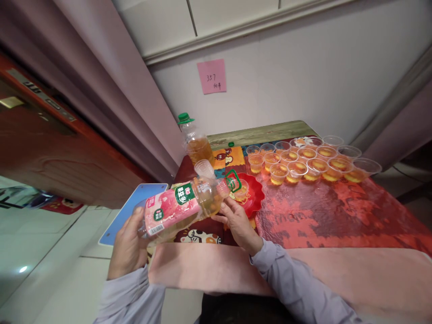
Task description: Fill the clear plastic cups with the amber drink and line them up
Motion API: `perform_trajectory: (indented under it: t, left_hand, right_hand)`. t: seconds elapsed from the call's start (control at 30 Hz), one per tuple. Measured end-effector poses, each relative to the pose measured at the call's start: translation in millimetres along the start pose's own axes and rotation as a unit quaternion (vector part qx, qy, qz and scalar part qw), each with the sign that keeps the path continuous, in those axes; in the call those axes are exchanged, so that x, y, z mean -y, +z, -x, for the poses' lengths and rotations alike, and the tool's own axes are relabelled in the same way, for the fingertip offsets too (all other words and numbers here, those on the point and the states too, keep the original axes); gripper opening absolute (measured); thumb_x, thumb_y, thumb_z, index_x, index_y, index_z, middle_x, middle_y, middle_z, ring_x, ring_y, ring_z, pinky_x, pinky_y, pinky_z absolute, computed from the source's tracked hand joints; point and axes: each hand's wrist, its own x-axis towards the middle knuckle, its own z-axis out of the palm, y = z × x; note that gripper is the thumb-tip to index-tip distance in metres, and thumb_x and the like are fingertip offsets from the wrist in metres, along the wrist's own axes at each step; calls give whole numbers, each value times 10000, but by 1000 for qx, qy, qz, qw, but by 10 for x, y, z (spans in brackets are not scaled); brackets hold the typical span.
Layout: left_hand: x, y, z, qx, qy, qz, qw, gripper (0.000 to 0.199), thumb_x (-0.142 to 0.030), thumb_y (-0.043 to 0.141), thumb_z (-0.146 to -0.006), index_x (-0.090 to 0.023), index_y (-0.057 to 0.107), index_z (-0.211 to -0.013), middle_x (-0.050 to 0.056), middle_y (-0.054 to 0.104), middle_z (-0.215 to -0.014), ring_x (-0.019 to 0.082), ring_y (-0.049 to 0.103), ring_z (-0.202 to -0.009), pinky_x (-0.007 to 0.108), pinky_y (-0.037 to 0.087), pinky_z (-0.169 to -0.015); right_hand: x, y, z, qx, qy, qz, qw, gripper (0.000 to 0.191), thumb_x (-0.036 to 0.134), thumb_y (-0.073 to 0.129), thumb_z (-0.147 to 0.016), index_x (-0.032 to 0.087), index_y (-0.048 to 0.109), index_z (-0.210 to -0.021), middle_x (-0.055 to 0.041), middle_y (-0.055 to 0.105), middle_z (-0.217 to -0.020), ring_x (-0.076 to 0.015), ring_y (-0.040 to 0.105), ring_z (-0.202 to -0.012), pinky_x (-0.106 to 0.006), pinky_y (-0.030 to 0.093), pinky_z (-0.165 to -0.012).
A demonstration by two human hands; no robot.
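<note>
A large plastic juice bottle (173,204) with a pink label lies tilted across both hands, its neck pointing right and slightly down. My left hand (130,240) grips the bottle's base. Under the neck, my right hand (238,222) is wrapped against the bottle, its fingertips partly hidden. A green carry ring (232,181) hangs on the neck. Just beyond the mouth, a clear plastic cup (241,191) stands in a red scalloped dish (257,202). Amber juice shows inside the bottle near its neck.
Several clear cups (297,168) of amber drink stand in rows on the right of the red patterned tablecloth (297,220). A second bottle (199,148) with a green cap stands at the back left, an empty-looking cup (203,168) before it. A small green cap (231,144) lies behind.
</note>
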Motion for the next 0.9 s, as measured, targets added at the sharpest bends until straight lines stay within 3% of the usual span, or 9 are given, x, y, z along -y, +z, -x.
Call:
perform_trajectory:
  t: [0.3, 0.57, 0.67, 0.77, 0.9]
  left_hand:
    - [-21, 33, 41, 5, -6, 15, 1000, 156, -332, 785, -875, -193, 779, -947, 19, 800, -828, 199, 717, -631, 286, 617, -506]
    - [84, 20, -42, -3, -31, 45, 999, 143, -301, 754, -925, -182, 799, -989, 18, 815, -833, 190, 727, -600, 263, 606, -482]
    - [205, 6, -99, 9, -46, 92, 995, 165, -296, 748, -940, -173, 810, -1031, 40, 836, -891, 210, 771, -675, 285, 654, -594]
    - [404, -19, -187, 57, -57, 149, 985, 298, -380, 726, -971, -165, 815, -1158, 89, 855, -1046, 287, 824, -901, 400, 696, -831]
    - [772, -19, -340, 84, -72, 241, 964, 378, -404, 691, -982, -167, 796, -1258, 119, 840, -1226, 344, 757, -1240, 500, 608, -1084]
  right_hand:
    - [13, -8, 0, 4, 3, 1, 1000, 550, 610, 853, -883, 288, 758, -1319, -62, 726, -1458, -276, 739, -1230, -427, 685, -954]
    - [-1, -31, -4, -1, 5, 9, 1000, 565, 607, 856, -880, 312, 748, -1350, -51, 718, -1477, -289, 725, -1280, -454, 684, -980]
    - [39, -25, 2, 1, -10, 21, 1000, 574, 593, 860, -880, 326, 740, -1374, -46, 688, -1523, -298, 695, -1334, -457, 681, -994]
    - [116, -4, 23, 0, -33, 35, 999, 604, 585, 869, -877, 336, 733, -1409, -44, 648, -1575, -301, 682, -1349, -440, 681, -987]
    - [256, 24, 79, -2, -62, 84, 995, 668, 555, 850, -914, 353, 665, -1523, -46, 736, -1425, -232, 751, -1131, -435, 667, -992]
